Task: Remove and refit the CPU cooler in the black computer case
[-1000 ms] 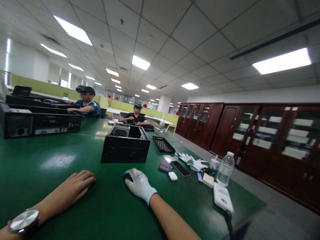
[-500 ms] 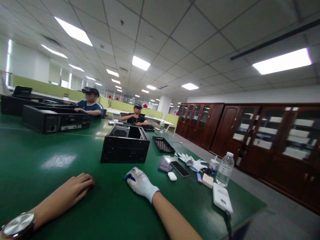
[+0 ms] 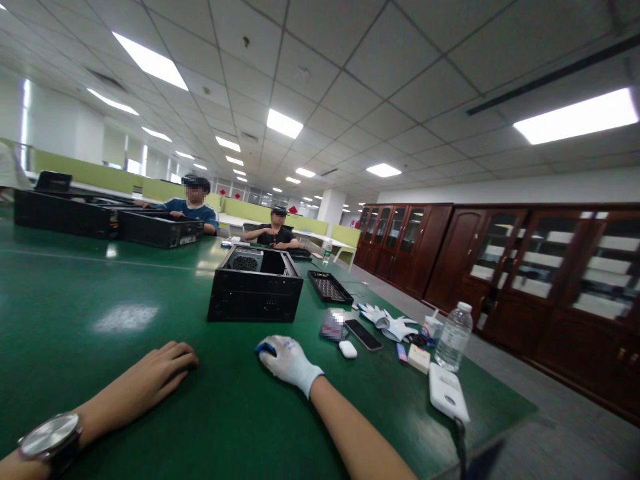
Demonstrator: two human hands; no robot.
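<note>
My bare left hand [image 3: 163, 373] lies on the green tabletop [image 3: 225, 427], its fingers stretched out and slightly bent, holding nothing. A round-faced watch [image 3: 50, 437] is on that wrist. My right hand [image 3: 287, 363] wears a white glove with blue fingertips. It rests on the table with its fingers loosely bent and the thumb apart; nothing shows in it. Just beyond my hands stands a black computer case [image 3: 255, 293], open at the top. To its right lies a black panel or tray [image 3: 330, 287].
On the right are a phone [image 3: 364, 335], a small white case [image 3: 347, 349], white gloves [image 3: 395, 325], a small box [image 3: 419, 359], a water bottle [image 3: 454, 337] and a white power bank [image 3: 449, 393] with a cable. Two people [image 3: 193, 207] sit beyond, near more cases [image 3: 163, 230].
The case at the far left has shifted farther off toward the person in blue and turned. My view has moved slightly; my hands stay resting on the table.
</note>
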